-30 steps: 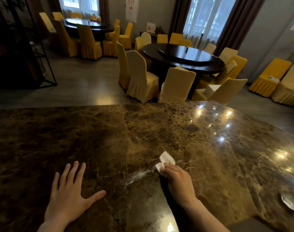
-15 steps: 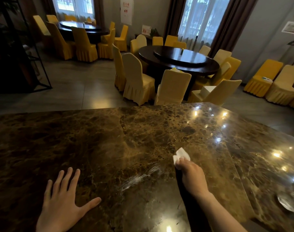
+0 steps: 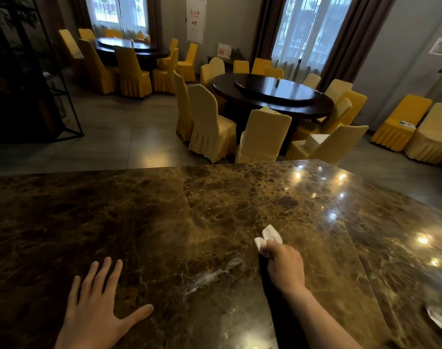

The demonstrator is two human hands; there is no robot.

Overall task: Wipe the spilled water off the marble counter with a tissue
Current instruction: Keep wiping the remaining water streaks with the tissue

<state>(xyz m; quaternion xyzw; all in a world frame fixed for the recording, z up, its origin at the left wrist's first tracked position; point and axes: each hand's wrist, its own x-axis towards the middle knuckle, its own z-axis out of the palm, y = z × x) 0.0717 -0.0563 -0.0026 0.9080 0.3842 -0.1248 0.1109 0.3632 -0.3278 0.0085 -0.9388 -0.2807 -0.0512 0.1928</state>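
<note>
Water (image 3: 210,277) streaked the counter (image 3: 139,210) near its front edge, just left of my right hand (image 3: 285,269) clenching the tissue (image 3: 269,236); left hand (image 3: 94,316) lay flat, so pressing firmly leftward seemed best.

A dark brown marble counter (image 3: 164,222) veined in gold and tan, its polished right side dotted with white light reflections, carries a pale whitish streak of water (image 3: 210,275). A white tissue (image 3: 268,236) stands out against the stone. Beyond, chairs in bright yellow covers (image 3: 133,76) and paler cream covers (image 3: 210,127) ring dark, near-black round tables (image 3: 273,96) on a grey tiled floor (image 3: 114,137), with brown curtains (image 3: 351,39) framing white sheers.
</note>
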